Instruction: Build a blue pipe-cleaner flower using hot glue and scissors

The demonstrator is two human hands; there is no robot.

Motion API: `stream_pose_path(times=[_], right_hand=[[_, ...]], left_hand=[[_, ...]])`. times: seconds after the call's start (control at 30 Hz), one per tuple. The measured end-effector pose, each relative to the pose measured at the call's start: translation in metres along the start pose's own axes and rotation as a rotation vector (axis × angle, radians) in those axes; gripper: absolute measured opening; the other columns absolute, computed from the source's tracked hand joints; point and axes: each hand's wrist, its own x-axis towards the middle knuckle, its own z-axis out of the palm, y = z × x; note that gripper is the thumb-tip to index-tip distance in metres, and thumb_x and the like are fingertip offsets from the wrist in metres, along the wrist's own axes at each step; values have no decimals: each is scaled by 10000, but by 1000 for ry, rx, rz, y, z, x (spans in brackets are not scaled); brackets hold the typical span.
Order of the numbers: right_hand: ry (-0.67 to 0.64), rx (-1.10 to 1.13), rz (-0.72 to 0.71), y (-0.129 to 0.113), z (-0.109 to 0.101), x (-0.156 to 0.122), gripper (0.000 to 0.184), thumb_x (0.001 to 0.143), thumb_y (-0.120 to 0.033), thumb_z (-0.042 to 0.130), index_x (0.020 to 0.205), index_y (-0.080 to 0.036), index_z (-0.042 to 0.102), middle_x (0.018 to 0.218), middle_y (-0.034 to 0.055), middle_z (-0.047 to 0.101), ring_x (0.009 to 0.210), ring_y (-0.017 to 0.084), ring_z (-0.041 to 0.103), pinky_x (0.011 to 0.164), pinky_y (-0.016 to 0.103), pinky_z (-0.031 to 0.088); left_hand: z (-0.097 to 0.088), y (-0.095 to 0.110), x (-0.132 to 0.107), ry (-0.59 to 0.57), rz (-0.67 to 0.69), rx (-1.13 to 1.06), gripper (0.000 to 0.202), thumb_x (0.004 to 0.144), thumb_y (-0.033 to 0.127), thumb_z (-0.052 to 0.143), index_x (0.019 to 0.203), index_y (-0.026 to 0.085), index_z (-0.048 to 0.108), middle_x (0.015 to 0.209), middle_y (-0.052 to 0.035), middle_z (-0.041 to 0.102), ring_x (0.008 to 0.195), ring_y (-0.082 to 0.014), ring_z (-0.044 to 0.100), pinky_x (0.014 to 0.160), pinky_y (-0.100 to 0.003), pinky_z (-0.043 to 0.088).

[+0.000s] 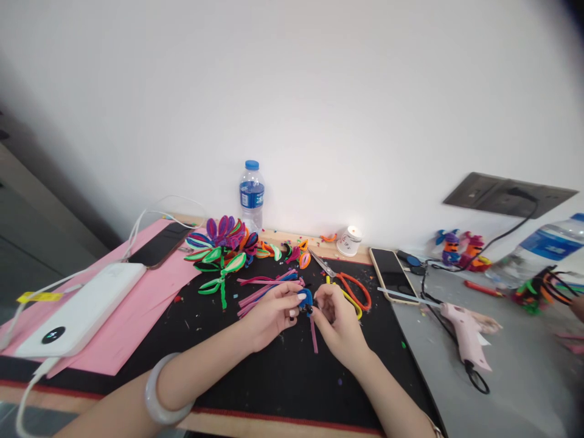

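Observation:
Over the black mat, my left hand (274, 316) is closed with its fingertips on a small bent blue pipe-cleaner piece (307, 296). My right hand (337, 319) pinches at the right side of the same piece, fingers curled; the exact grip point is partly hidden. Below the fingers a pink pipe cleaner (314, 338) sticks down; I cannot tell whether it joins the blue piece. Behind my left hand lie loose pink and blue pipe cleaners (255, 298). Scissors (354, 291) with orange and yellow handles lie just beyond my right hand.
Farther back stand a pipe-cleaner flower (223, 261), a water bottle (252, 198) and a white paper cup (350, 240). A power bank (82, 310) lies on pink sheets (118, 347) at left. Rightward are a phone (393, 274) and a pink glue gun (465, 334); another person's hand (578, 307) shows.

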Motion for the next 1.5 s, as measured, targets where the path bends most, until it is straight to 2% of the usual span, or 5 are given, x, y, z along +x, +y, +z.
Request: stream_pose_path(times=[0.17, 0.47, 0.77, 1.33, 1.5], right_hand=[[1, 2, -41, -1, -3, 2, 253, 824, -175, 461, 1073, -220, 443, 785, 5, 434, 600, 119, 410, 531, 237, 363], [-32, 0, -79, -6, -7, 5, 232, 833, -178, 461, 1056, -224, 504, 857, 37, 491, 640, 135, 426, 551, 258, 363], [-40, 58, -6, -2, -5, 3, 242, 827, -164, 455, 1061, -222, 449, 842, 20, 458, 632, 122, 420, 536, 237, 374], [-52, 89, 3, -3, -5, 4, 195, 844, -196, 452, 1038, -211, 459, 843, 28, 481, 646, 124, 451, 556, 246, 399], [-64, 100, 10, -2, -5, 4, 193, 848, -195, 448, 1039, -218, 447, 835, 18, 476, 634, 119, 443, 544, 239, 394]], left_hand=[[0, 0, -2, -4, -4, -13, 250, 641, 190, 710, 858, 184, 586, 715, 28, 499, 488, -10, 395, 489, -163, 291], [0, 1, -3, -41, -17, -38, 228, 670, 175, 686, 873, 190, 584, 734, 22, 505, 493, -16, 392, 494, -170, 291], [0, 2, -3, -50, -20, -35, 243, 668, 180, 689, 885, 185, 577, 738, 27, 487, 490, -10, 387, 483, -167, 280], [-3, 0, -2, -51, -15, -52, 232, 680, 167, 683, 882, 190, 570, 729, 33, 503, 484, -9, 402, 482, -155, 307], [-3, -2, -1, -43, 17, -59, 218, 687, 146, 677, 882, 165, 582, 780, 0, 554, 608, -51, 511, 599, -188, 404]])
